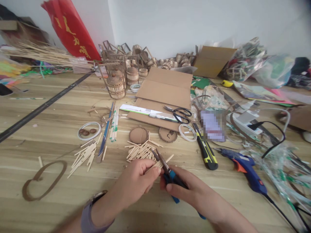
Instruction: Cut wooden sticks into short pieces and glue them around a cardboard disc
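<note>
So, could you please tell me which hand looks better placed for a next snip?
Probably the right hand: it holds the blue-and-black scissors, blades parted beside the pale sticks, while the left hand is occupied pinching those sticks.

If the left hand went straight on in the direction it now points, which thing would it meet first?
Probably the scissors held in the right hand: their blades cross the line just ahead of the left hand, which pinches pale sticks. Exact depth is hard to judge here.
</note>
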The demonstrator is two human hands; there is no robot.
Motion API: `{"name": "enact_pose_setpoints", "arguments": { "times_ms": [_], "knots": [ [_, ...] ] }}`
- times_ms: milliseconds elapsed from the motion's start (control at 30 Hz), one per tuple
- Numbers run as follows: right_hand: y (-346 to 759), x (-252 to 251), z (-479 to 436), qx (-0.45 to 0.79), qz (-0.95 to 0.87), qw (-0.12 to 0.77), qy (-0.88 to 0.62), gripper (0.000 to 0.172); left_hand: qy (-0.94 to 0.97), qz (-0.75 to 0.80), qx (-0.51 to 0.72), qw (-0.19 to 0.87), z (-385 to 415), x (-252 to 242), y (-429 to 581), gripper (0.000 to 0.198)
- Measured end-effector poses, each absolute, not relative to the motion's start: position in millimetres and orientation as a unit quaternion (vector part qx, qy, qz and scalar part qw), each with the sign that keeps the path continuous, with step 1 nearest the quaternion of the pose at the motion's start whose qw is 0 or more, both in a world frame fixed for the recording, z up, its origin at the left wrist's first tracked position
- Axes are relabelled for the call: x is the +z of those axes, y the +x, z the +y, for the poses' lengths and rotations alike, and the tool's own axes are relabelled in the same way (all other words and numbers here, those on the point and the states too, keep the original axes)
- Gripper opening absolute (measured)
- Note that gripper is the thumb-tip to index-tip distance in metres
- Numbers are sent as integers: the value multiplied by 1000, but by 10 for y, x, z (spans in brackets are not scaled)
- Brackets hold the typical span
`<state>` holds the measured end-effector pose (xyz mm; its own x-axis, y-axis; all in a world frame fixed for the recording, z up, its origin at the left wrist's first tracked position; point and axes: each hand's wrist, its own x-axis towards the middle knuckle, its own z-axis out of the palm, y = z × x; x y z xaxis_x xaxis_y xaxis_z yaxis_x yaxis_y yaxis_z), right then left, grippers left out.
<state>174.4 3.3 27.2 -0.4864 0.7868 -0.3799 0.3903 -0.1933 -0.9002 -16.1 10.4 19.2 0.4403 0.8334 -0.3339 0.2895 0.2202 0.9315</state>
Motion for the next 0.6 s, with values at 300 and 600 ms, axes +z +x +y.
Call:
{"name": "enact_pose_setpoints", "arguments": {
  "times_ms": [300,600],
  "knots": [
    [1765,256,16,589,-629,152,-484,17,600,489,211,597,104,223,-154,35],
    [1704,305,13,557,-652,139,-495,4,631,478,212,573,106,291,-154,36]
  ]
}}
